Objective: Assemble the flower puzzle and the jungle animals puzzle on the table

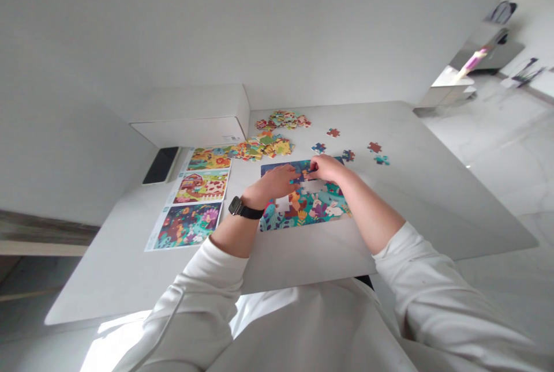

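Observation:
A partly assembled jigsaw puzzle (320, 210) with rabbits and plants on a dark teal ground lies in front of me, with gaps showing the pale tabletop. My left hand (280, 180) rests on its left part, fingers stretched out flat, a black watch on the wrist. At the puzzle's upper middle, my right hand (325, 168) pinches a dark puzzle piece (312, 168), mostly hidden by the fingers, just above a gap. Loose pieces lie beyond the puzzle: a blue one (319, 148), a dark one (348, 155), a teal one (382, 160) and reddish-brown ones (374, 146).
Two heaps of loose pieces, a yellow one (264, 146) and a mixed one (285, 119), lie at the back. Left of the puzzle is a picture sheet (202, 199) with three scenes. A phone (161, 165) and a white box (190, 130) stand near the wall.

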`<action>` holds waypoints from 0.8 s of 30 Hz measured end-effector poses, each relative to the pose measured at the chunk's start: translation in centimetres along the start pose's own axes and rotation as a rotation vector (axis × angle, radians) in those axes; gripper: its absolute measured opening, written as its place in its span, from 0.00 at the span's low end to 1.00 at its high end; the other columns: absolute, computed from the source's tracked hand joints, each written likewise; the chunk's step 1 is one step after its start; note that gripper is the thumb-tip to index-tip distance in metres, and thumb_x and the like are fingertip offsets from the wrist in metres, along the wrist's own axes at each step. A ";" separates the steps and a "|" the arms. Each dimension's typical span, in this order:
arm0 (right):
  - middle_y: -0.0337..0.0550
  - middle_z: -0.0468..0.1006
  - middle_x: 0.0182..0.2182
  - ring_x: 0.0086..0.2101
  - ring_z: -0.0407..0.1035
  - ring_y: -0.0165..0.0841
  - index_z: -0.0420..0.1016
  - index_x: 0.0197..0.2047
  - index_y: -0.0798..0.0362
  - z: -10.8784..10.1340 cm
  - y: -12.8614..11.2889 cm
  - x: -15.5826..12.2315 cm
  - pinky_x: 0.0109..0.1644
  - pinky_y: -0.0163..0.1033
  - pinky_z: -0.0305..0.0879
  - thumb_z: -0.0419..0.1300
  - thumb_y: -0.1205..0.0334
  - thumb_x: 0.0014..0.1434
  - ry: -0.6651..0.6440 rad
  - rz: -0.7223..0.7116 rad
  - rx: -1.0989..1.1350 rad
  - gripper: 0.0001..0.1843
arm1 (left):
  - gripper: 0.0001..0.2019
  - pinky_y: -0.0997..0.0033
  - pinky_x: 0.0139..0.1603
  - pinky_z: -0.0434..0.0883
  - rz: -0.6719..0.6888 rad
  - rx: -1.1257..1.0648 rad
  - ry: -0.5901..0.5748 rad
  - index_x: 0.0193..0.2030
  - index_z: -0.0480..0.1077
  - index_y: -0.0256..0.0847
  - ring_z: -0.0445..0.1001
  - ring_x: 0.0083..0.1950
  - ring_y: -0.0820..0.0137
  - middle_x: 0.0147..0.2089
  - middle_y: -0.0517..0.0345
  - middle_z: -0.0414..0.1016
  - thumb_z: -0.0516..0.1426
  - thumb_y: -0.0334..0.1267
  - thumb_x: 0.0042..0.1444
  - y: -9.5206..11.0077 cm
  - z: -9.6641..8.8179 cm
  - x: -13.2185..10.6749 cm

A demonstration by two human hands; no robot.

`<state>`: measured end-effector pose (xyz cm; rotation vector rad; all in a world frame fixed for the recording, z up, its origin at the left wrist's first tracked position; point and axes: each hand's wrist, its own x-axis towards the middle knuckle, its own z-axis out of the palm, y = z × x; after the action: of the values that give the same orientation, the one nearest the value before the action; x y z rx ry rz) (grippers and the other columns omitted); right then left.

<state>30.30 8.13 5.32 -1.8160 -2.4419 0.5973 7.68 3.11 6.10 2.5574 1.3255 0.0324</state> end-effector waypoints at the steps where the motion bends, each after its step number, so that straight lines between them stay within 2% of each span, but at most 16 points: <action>1: 0.45 0.87 0.46 0.41 0.79 0.37 0.85 0.47 0.49 0.0 0.0 0.0 0.39 0.36 0.64 0.79 0.47 0.56 -0.006 0.004 0.002 0.21 | 0.22 0.52 0.75 0.69 0.002 0.000 -0.005 0.68 0.78 0.49 0.72 0.74 0.52 0.74 0.46 0.72 0.58 0.48 0.71 0.0 0.0 -0.1; 4: 0.45 0.88 0.46 0.42 0.79 0.37 0.85 0.46 0.49 -0.1 -0.1 0.1 0.40 0.36 0.64 0.78 0.48 0.59 0.002 0.018 0.002 0.18 | 0.30 0.48 0.76 0.67 0.004 -0.016 -0.059 0.72 0.73 0.47 0.68 0.76 0.46 0.77 0.41 0.67 0.61 0.55 0.67 0.1 -0.1 -0.4; 7: 0.45 0.88 0.45 0.41 0.80 0.36 0.86 0.46 0.48 -0.1 -0.3 0.0 0.41 0.36 0.66 0.76 0.50 0.62 0.020 0.040 0.001 0.13 | 0.46 0.42 0.78 0.63 -0.010 -0.036 -0.111 0.79 0.64 0.49 0.60 0.81 0.40 0.82 0.39 0.58 0.65 0.65 0.59 0.3 0.0 -0.7; 9: 0.44 0.88 0.43 0.41 0.80 0.36 0.86 0.45 0.48 -0.1 -0.4 0.0 0.42 0.36 0.66 0.74 0.51 0.64 0.031 0.054 0.002 0.12 | 0.56 0.39 0.79 0.59 -0.031 -0.028 -0.138 0.82 0.58 0.51 0.54 0.83 0.38 0.85 0.38 0.52 0.69 0.68 0.51 0.5 0.2 -0.9; 11: 0.45 0.88 0.43 0.41 0.80 0.36 0.86 0.45 0.48 -0.1 -0.5 0.0 0.42 0.37 0.66 0.73 0.50 0.66 0.045 0.058 0.001 0.11 | 0.61 0.36 0.80 0.55 -0.049 -0.007 -0.157 0.83 0.54 0.51 0.49 0.84 0.35 0.86 0.37 0.48 0.72 0.66 0.47 0.7 0.5 -1.0; 15: 0.45 0.88 0.43 0.41 0.80 0.36 0.86 0.44 0.49 -0.2 -0.5 -0.1 0.41 0.36 0.66 0.72 0.50 0.66 0.043 0.034 -0.003 0.11 | 0.62 0.32 0.81 0.53 -0.061 0.013 -0.162 0.84 0.51 0.53 0.47 0.85 0.34 0.86 0.37 0.46 0.73 0.65 0.46 1.0 0.6 -1.0; 19: 0.42 0.88 0.43 0.39 0.79 0.34 0.86 0.45 0.48 -0.6 -0.2 -0.4 0.38 0.35 0.64 0.75 0.53 0.62 0.009 -0.008 0.038 0.11 | 0.63 0.26 0.79 0.51 -0.091 0.018 -0.192 0.85 0.49 0.55 0.43 0.86 0.33 0.87 0.37 0.42 0.72 0.67 0.47 1.2 0.5 -1.0; 24: 0.40 0.88 0.44 0.39 0.79 0.33 0.86 0.46 0.47 -0.7 0.1 -0.4 0.38 0.34 0.64 0.78 0.57 0.58 0.005 -0.042 0.077 0.13 | 0.64 0.21 0.77 0.52 -0.119 0.000 -0.209 0.85 0.47 0.56 0.43 0.85 0.31 0.87 0.37 0.42 0.73 0.64 0.46 1.0 0.5 -1.0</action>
<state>30.73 8.03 6.03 -1.7316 -2.4114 0.6738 7.95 1.66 5.96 2.3999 1.3910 -0.2500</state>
